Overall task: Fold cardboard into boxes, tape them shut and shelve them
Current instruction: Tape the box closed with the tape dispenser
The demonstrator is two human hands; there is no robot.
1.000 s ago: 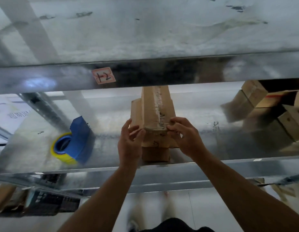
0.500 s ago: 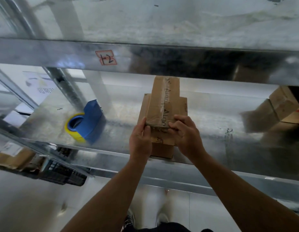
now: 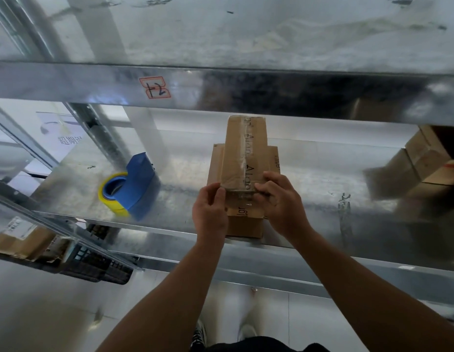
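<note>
Curls the fingers (image 3: pixel 211 193) of the left hand (image 3: pixel 210 214) round the near left corner of the top box (image 3: pixel 243 153) — spread loose a second ago, now gripping. Pinches the near right corner with the right hand (image 3: pixel 281 201), as before. Squares this taped box on the wider box (image 3: pixel 246 224) beneath, on the metal shelf (image 3: pixel 322 179), tape dispenser (image 3: pixel 129 186) well off to the left. Reads as final alignment — shelving of this one nearly done.

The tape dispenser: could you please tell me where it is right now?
In the head view, the tape dispenser sits on the metal shelf, left of the stacked boxes and below the "12" label.
</note>
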